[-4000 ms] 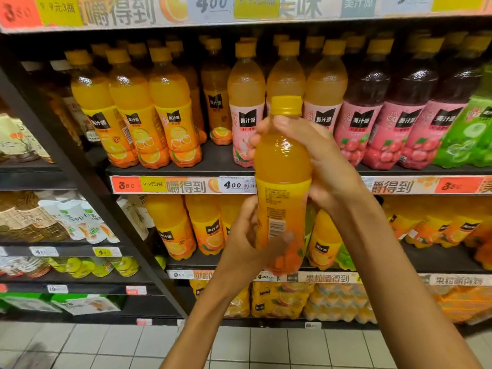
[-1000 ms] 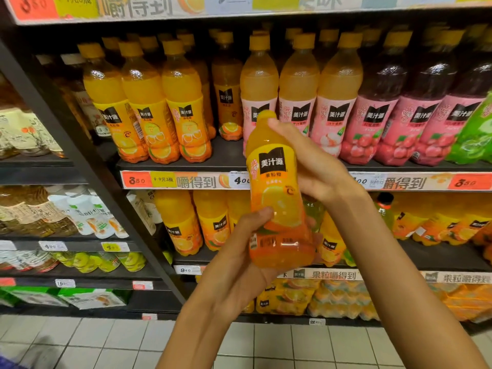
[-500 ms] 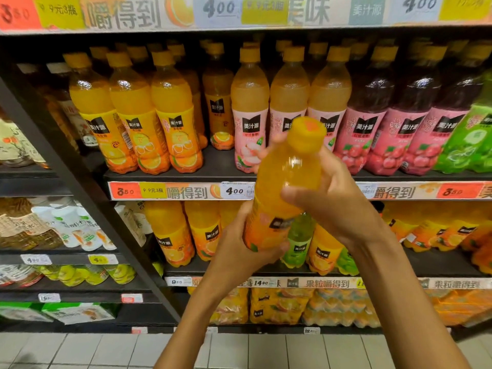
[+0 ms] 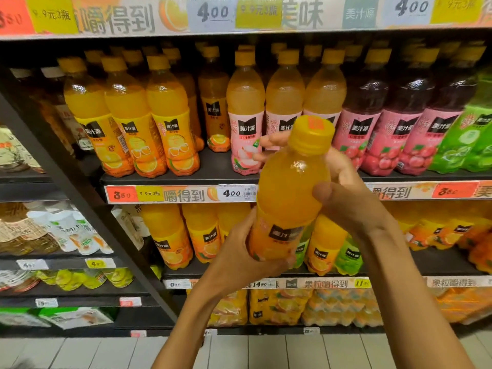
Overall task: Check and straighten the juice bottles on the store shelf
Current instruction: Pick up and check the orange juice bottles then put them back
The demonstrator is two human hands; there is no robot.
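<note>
Orange juice bottle tilts between both hands: left hand grips its base, right hand its shoulder.

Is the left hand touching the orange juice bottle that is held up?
Touching. The head view shows the left hand wrapped around the lower labelled part of the orange juice bottle.

The held orange juice bottle hides its base; its label is blurred.
</note>
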